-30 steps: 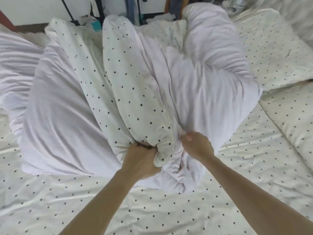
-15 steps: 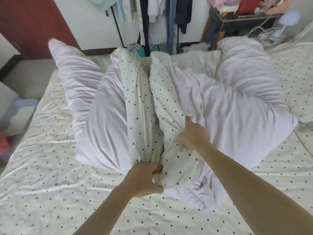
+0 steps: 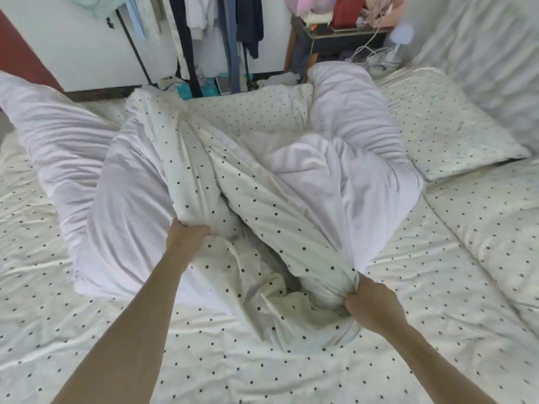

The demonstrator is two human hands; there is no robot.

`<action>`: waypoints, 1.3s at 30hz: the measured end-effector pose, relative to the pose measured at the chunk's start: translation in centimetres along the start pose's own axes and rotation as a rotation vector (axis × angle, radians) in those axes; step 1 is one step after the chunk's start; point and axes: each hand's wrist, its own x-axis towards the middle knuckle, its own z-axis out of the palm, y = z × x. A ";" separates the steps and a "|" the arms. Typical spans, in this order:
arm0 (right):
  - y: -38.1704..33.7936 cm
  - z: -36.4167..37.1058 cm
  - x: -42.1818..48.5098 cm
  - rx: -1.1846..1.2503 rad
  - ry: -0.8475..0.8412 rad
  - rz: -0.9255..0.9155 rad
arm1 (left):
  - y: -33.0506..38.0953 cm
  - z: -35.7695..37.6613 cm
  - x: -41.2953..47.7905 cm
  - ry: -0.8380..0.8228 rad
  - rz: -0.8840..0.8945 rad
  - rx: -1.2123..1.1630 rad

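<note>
A bulky white duvet (image 3: 329, 170) lies bunched on the bed, partly wrapped in a cream cover with black dots (image 3: 262, 205). My left hand (image 3: 186, 233) grips a fold of the dotted cover at the left of the bundle. My right hand (image 3: 369, 301) grips a gathered end of the cover and duvet at the lower right. Between my hands the cover gapes in a dark hollow. The fingers of both hands are buried in cloth.
The bed sheet (image 3: 204, 360) has the same dotted print. A dotted pillow (image 3: 443, 129) lies at the right. Beyond the bed's far edge stand a clothes rack (image 3: 210, 33) with hanging garments and a cluttered small table (image 3: 335, 36).
My hands, close together at the bundle's near end a second ago, have moved apart: the left up and left, the right down and right. The dotted cover has spread open between them.
</note>
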 end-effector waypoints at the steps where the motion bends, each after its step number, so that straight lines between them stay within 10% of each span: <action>1: 0.1 0.3 -0.7 -0.023 -0.015 0.019 | -1.0 0.0 -0.6 -0.020 -0.018 0.002; 9: -14.5 0.8 1.4 -0.073 0.500 -0.523 | -7.9 -0.4 -6.9 -0.181 -0.039 0.078; 21: -11.5 6.2 5.7 -0.844 0.154 -0.378 | -11.2 -6.2 -8.8 -0.285 0.051 0.574; 32: -6.5 4.9 -0.8 -0.239 0.247 -0.239 | -13.3 -6.6 -13.0 0.150 0.029 0.628; 39: 0.5 1.0 -10.0 0.450 0.323 -0.180 | -16.7 -11.1 -20.1 0.390 -0.092 0.268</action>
